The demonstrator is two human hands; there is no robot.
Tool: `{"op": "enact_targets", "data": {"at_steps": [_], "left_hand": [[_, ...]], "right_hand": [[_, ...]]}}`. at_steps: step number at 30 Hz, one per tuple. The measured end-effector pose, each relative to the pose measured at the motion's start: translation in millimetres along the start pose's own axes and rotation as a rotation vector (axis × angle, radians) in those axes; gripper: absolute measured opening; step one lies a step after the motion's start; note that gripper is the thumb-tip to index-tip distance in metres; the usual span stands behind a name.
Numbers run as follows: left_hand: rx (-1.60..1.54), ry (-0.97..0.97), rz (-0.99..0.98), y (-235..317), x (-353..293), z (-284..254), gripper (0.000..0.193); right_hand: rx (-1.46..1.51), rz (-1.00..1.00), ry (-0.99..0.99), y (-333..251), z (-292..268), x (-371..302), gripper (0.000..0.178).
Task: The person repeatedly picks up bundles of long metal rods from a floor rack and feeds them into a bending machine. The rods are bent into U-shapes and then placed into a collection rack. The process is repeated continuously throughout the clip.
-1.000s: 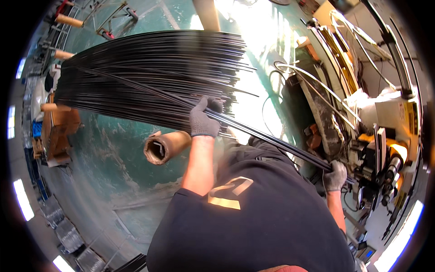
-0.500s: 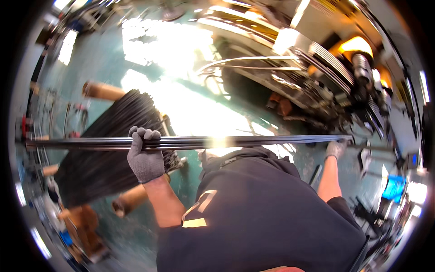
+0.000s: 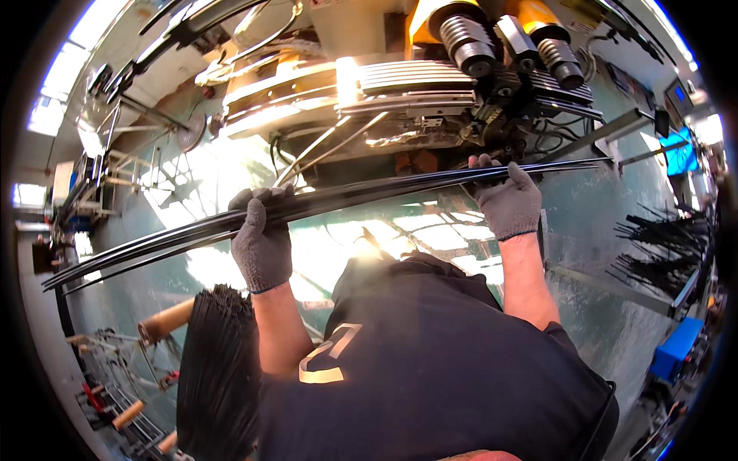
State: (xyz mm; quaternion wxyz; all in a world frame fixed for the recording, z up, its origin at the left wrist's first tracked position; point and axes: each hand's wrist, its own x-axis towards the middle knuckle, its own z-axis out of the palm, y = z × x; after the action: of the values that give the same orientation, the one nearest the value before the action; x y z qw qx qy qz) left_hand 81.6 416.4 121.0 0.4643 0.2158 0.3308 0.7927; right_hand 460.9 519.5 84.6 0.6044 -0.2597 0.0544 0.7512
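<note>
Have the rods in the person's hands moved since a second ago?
Yes: the held rods, earlier crossing over the rod pile, have swung away from it and now stretch in front of the machine.

The black rods (image 3: pixel 346 195) across the middle of the frame look smooth and glossy, with bright streaks; whether metal or plastic cannot be told. The left glove (image 3: pixel 261 250) and right glove (image 3: pixel 511 203) are matt, slightly rough knitted cloth. The shirt (image 3: pixel 430 346) is soft, matt fabric bearing a smooth pale print (image 3: pixel 321 376). At lower left, the tube (image 3: pixel 173 316) looks like dull cardboard. At upper right, the ribbed cylinder (image 3: pixel 467 48) shows shiny metal. The green floor (image 3: pixel 596 230) is smooth, faintly glossy and scuffed.
</note>
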Motion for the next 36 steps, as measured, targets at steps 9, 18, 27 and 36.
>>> {"op": "enact_targets", "data": {"at_steps": [9,18,27,36], "left_hand": [[-0.208,-0.211,-0.203,-14,108,-19,0.028],[-0.120,-0.050,-0.241,37,222,-103,0.027],[-0.121,0.177,-0.312,-60,257,-78,0.017],[-0.294,0.085,-0.533,-126,244,14,0.032]], "right_hand": [[-0.187,-0.421,0.267,-20,17,87,0.017],[-0.332,-0.663,0.318,-94,41,167,0.019],[-0.322,-0.657,0.180,-81,56,220,0.040],[-0.878,-0.843,0.545,-82,54,256,0.053]]}}
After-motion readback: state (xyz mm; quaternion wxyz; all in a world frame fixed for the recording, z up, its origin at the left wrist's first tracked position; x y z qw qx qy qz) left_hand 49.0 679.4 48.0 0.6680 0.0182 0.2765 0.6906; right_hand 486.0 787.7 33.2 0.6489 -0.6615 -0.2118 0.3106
